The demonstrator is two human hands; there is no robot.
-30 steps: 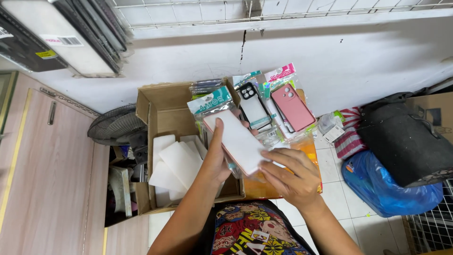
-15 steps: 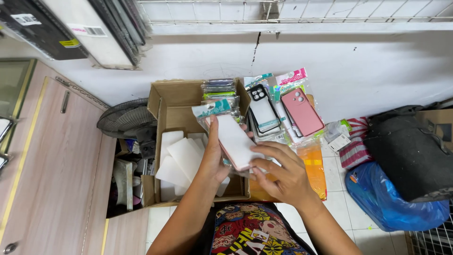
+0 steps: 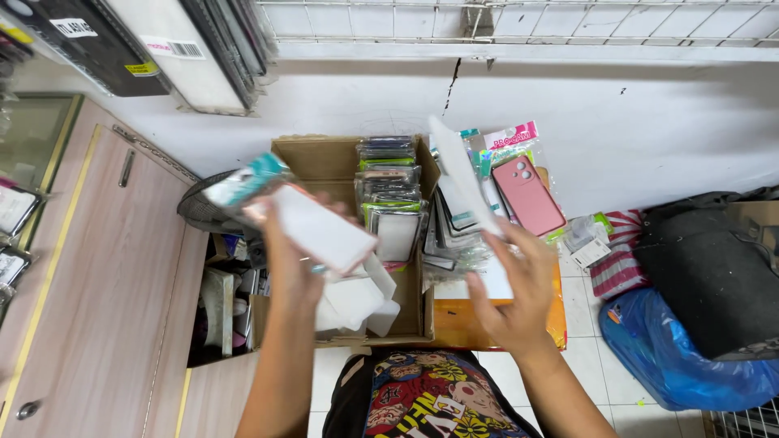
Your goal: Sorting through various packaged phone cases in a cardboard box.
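Left hand (image 3: 288, 259) grips a packaged phone case (image 3: 312, 227) at mid-left, right hand (image 3: 515, 284) pinches a white card (image 3: 458, 174) above the cardboard box (image 3: 324, 158).

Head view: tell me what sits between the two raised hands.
Between left hand and right hand stands a row of packaged phone cases in the cardboard box, head view.

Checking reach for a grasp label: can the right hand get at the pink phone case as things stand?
Probably yes. The right hand is just below the pink phone case, which lies face-up on top of the packets with nothing over it. But the hand already holds a white sheet, so its fingers aren't free.
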